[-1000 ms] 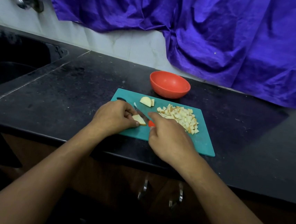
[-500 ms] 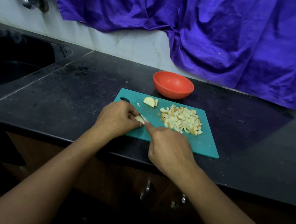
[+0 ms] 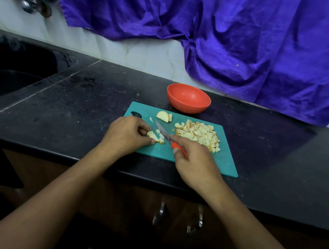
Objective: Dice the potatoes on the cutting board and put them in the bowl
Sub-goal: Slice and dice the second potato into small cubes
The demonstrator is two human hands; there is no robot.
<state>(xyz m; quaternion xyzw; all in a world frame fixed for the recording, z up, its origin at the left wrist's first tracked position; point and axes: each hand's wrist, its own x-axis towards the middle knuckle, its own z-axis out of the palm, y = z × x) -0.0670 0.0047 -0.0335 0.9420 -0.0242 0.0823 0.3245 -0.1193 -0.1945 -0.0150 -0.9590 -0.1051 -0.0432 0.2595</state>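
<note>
A teal cutting board point(image 3: 224, 162) lies on the black counter. My left hand point(image 3: 125, 134) pinches a potato slice point(image 3: 152, 135) on the board's left part, with a few cut bits beside it. My right hand point(image 3: 194, 163) grips a knife point(image 3: 163, 132) by its red handle, the blade lifted and pointing away to the left, just right of the slice. A heap of diced potato point(image 3: 198, 134) sits on the board's right half. An uncut potato wedge point(image 3: 163, 116) lies near the board's far edge. The red bowl point(image 3: 188, 98), holding nothing, stands just behind the board.
A dark sink point(image 3: 13, 73) is set into the counter point(image 3: 81, 104) at the left, with a tap point(image 3: 30, 5) above it. A purple cloth point(image 3: 228, 40) hangs over the tiled wall behind. Cabinet handles point(image 3: 161, 214) show below the counter edge.
The knife came down on the slice and has now lifted to its right, leaving small cut pieces beside it. My left hand still holds the slice.
</note>
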